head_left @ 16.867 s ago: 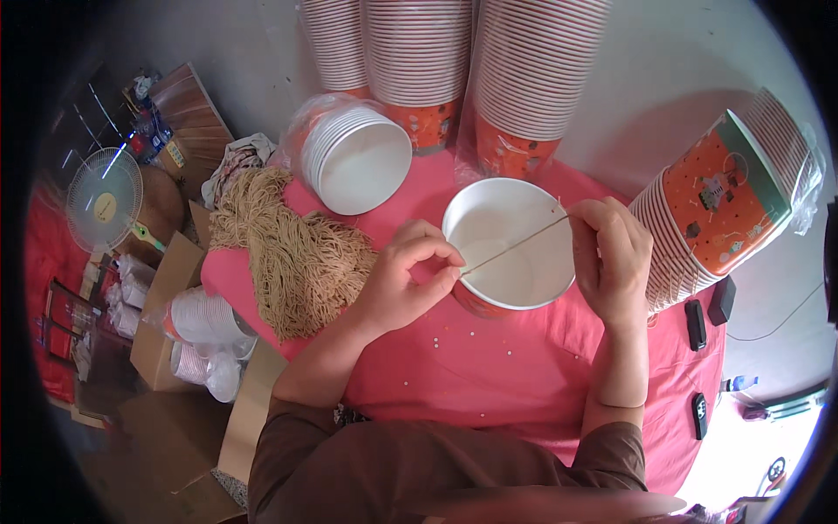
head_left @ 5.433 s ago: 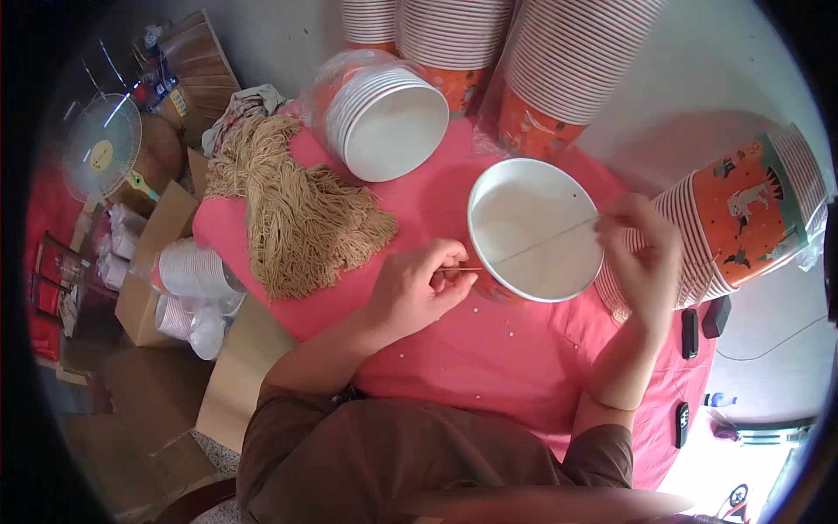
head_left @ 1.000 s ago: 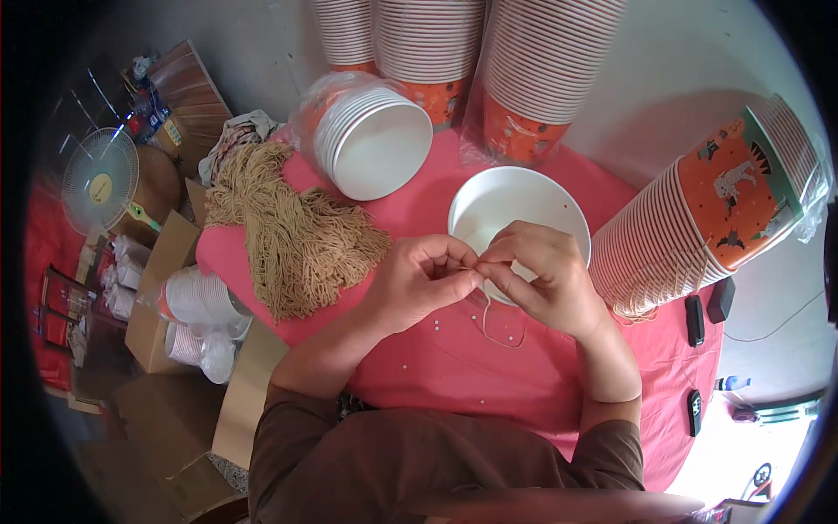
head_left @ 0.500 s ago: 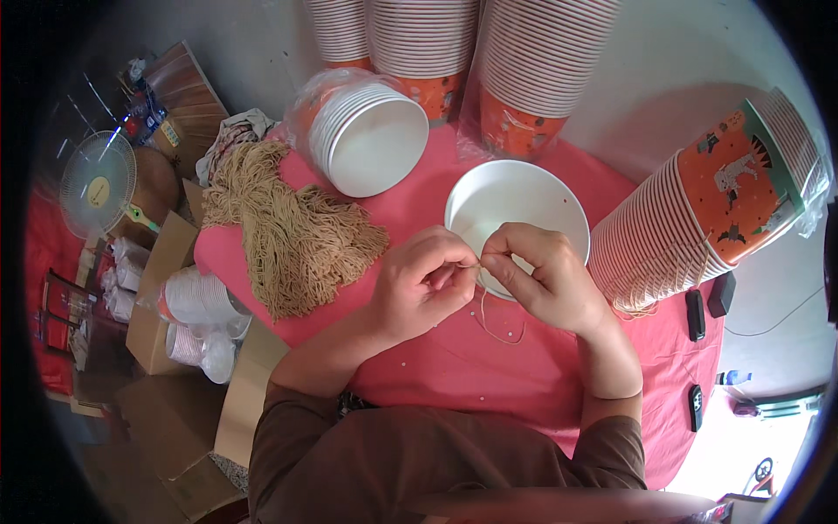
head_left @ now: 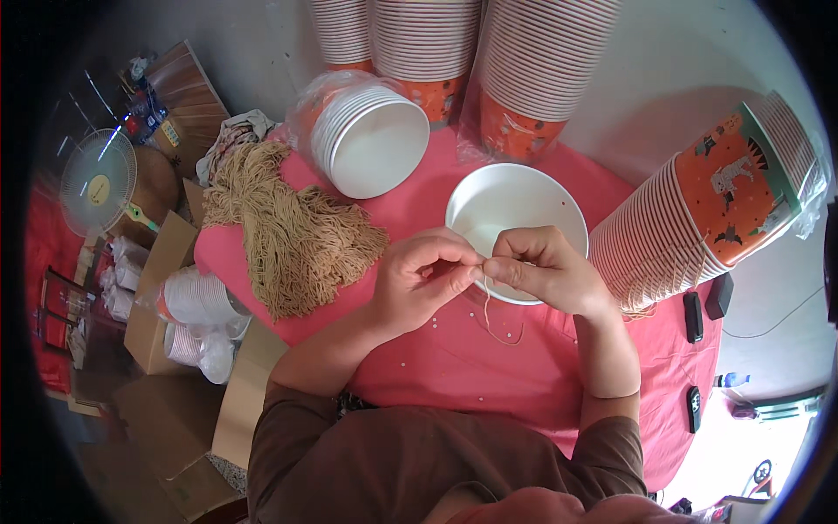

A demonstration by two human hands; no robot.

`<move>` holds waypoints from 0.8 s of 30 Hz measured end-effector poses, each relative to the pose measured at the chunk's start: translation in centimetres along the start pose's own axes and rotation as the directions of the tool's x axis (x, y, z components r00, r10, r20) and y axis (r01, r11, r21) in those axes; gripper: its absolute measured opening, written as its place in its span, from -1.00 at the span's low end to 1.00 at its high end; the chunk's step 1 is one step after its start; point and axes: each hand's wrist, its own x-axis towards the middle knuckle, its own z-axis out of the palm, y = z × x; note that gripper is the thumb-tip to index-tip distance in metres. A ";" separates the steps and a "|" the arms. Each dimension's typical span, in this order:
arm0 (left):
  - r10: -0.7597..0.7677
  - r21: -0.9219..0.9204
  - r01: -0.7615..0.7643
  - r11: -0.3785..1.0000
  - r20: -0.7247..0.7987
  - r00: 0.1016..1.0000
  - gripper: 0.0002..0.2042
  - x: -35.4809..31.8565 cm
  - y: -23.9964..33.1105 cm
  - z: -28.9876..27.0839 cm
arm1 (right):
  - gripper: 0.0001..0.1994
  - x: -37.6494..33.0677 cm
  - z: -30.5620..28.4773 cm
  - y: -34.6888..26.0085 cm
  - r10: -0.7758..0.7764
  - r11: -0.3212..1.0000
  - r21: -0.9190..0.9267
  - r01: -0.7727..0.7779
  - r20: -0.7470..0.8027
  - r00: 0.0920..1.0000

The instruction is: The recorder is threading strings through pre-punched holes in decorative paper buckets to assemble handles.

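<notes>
Thumb and fingers of my left hand (head_left: 428,278) pinch a thin tan string (head_left: 489,316), and my right hand (head_left: 543,269) pinches it too, fingertips almost meeting. A loose length of the string hangs below them in a curve. Just beyond and partly behind my hands stands a white paper bucket (head_left: 511,194), open side up; a small dark hole shows in its wall near the right rim. To the left lies a thick bundle of tan strings (head_left: 305,240). What my fingertips do with the string is partly hidden.
Nested paper buckets (head_left: 375,144) in plastic lie at the back left. Tall stacks of orange-printed buckets (head_left: 524,122) stand behind. A leaning stack (head_left: 650,223) on the right has strings draped over it. Black devices (head_left: 694,316) rest by the right edge; cardboard boxes (head_left: 161,293) sit left of the pink-covered table (head_left: 489,375).
My right hand has turned a little, its thumb now lying flatter toward my left fingertips. The hanging string has shifted slightly. My head has tilted a little, and both hands stay pinched.
</notes>
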 end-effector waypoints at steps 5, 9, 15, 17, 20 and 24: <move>-0.168 -0.181 0.175 0.968 0.054 0.984 -0.96 -0.2 0.4 0.0 | -0.66 0.1 -0.3 -0.1 0.026 0.995 -0.103 -0.018 0.080 0.996; -0.287 -0.203 0.289 0.936 0.040 0.957 -0.94 -0.4 0.8 0.0 | -0.67 0.0 0.4 -0.2 0.034 0.980 -0.199 -0.023 0.049 0.998; -0.396 -0.262 0.378 0.888 -0.017 0.918 -0.95 0.0 0.7 -0.2 | -0.76 0.4 2.1 0.4 -0.614 0.664 -0.635 0.395 -0.161 0.773; -0.387 -0.272 0.361 0.892 -0.048 0.921 -0.95 0.1 0.6 -0.1 | -0.77 0.5 3.0 0.6 -0.626 0.622 -0.683 0.384 -0.139 0.768; -0.414 -0.310 0.388 0.868 -0.021 0.910 -0.95 0.2 0.6 -0.1 | -0.80 0.6 3.2 0.4 -0.648 0.544 -0.748 0.381 -0.086 0.757; -0.527 -0.474 0.520 0.711 0.131 0.840 -0.96 0.3 0.7 -0.7 | -0.74 0.8 2.8 0.6 -0.743 0.383 -0.818 0.428 0.003 0.669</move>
